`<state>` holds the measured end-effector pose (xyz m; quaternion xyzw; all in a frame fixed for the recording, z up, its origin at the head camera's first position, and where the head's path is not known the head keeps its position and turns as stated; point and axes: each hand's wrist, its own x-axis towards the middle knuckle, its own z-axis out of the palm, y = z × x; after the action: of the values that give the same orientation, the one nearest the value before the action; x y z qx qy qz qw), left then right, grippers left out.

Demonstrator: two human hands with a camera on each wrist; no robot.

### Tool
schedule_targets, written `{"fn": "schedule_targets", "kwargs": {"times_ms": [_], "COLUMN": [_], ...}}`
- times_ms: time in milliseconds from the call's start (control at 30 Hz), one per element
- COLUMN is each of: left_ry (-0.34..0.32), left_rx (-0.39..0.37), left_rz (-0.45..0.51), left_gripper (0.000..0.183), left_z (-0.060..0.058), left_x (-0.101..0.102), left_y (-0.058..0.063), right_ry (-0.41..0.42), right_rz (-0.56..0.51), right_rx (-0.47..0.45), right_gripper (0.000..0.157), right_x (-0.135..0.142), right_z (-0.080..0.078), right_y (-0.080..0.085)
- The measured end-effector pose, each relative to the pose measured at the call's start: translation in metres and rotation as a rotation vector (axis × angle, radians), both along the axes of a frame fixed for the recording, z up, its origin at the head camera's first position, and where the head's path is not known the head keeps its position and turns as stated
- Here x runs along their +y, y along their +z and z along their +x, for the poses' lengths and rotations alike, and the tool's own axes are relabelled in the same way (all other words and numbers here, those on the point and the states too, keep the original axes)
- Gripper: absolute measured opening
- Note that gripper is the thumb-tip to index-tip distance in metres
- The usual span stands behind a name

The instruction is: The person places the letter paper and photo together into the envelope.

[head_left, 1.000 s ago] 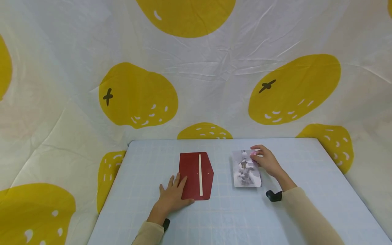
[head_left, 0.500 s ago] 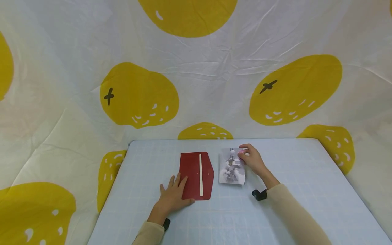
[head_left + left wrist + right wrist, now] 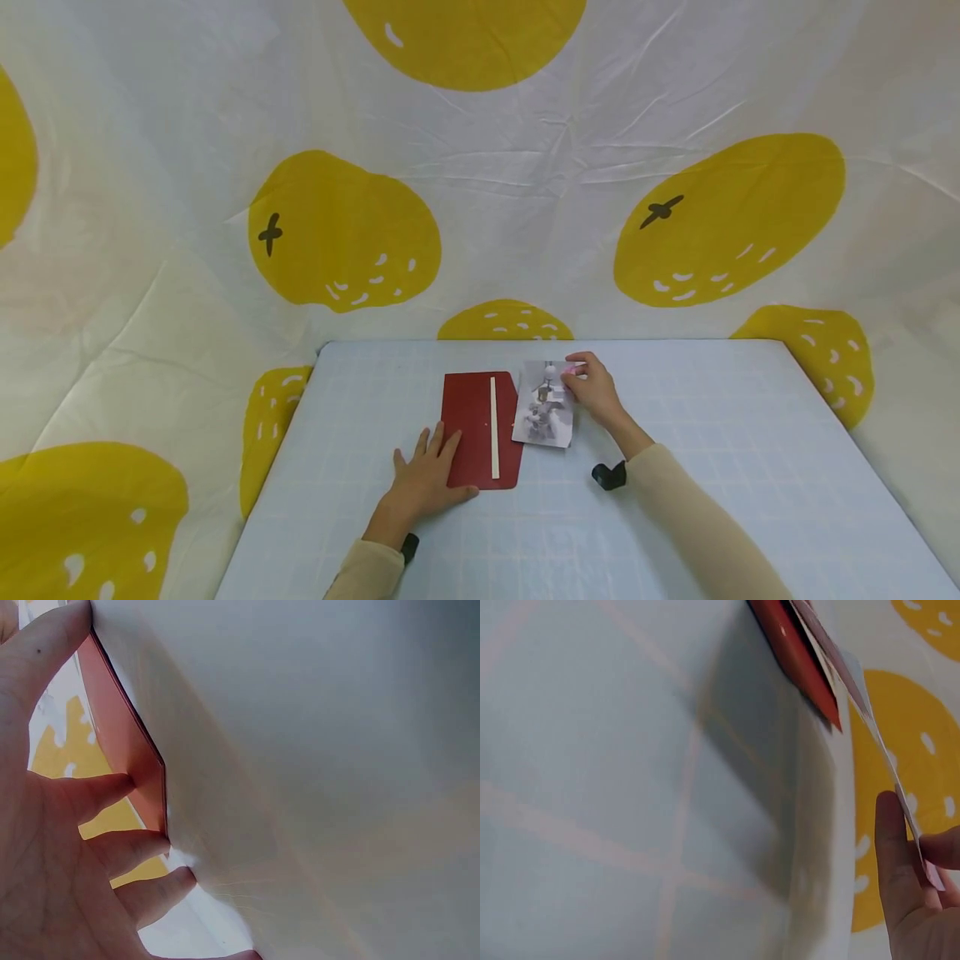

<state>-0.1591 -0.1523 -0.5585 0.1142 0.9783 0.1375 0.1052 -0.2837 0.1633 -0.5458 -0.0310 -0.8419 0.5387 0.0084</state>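
A red envelope point(image 3: 467, 408) lies on the table with its flap spread to the right and a white strip point(image 3: 494, 429) running along it. My left hand point(image 3: 422, 485) rests on its lower left corner, fingers spread; the left wrist view has the fingertips along the envelope's edge point(image 3: 127, 739). My right hand point(image 3: 598, 395) pinches a card point(image 3: 542, 423) with a greyish picture by its upper right corner. Over the flap hangs the card's left edge. In the right wrist view, thumb and fingers hold the thin card point(image 3: 889, 761) raised off the table.
Pale blue checked cloth covers the table point(image 3: 750, 467). Behind it hangs a white curtain point(image 3: 525, 233) with yellow fruit prints. Each wrist carries a small black device, such as the right wrist device point(image 3: 608, 476).
My right hand has carried the card leftward from the right of the envelope until it overlaps the flap. The left hand and the envelope have stayed in place.
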Motion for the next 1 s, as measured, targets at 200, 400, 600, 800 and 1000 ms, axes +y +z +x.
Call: {"fn": "schedule_targets", "kwargs": {"times_ms": [200, 400, 600, 800, 1000], "left_ry": [0.001, 0.005, 0.004, 0.008, 0.012], "left_rx": [-0.006, -0.009, -0.011, -0.015, -0.016], "left_rz": [0.001, -0.007, -0.015, -0.017, -0.018], "left_gripper": [0.099, 0.100, 0.100, 0.100, 0.100], "left_z": [0.000, -0.001, -0.002, -0.001, 0.000], "left_x": [0.001, 0.001, 0.002, 0.001, 0.001], "left_y": [0.001, 0.000, -0.001, 0.000, 0.000], "right_ry": [-0.040, -0.049, -0.039, -0.015, 0.015], "right_rz": [-0.015, 0.001, 0.014, -0.008, -0.015], "right_rx": [0.032, 0.038, 0.040, 0.017, -0.001], "right_gripper": [0.037, 0.037, 0.036, 0.036, 0.036], "right_x": [-0.014, -0.026, -0.032, -0.040, -0.047], "right_z": [-0.001, 0.002, 0.006, 0.010, 0.013], "right_y": [-0.004, -0.006, -0.010, -0.014, -0.019]}}
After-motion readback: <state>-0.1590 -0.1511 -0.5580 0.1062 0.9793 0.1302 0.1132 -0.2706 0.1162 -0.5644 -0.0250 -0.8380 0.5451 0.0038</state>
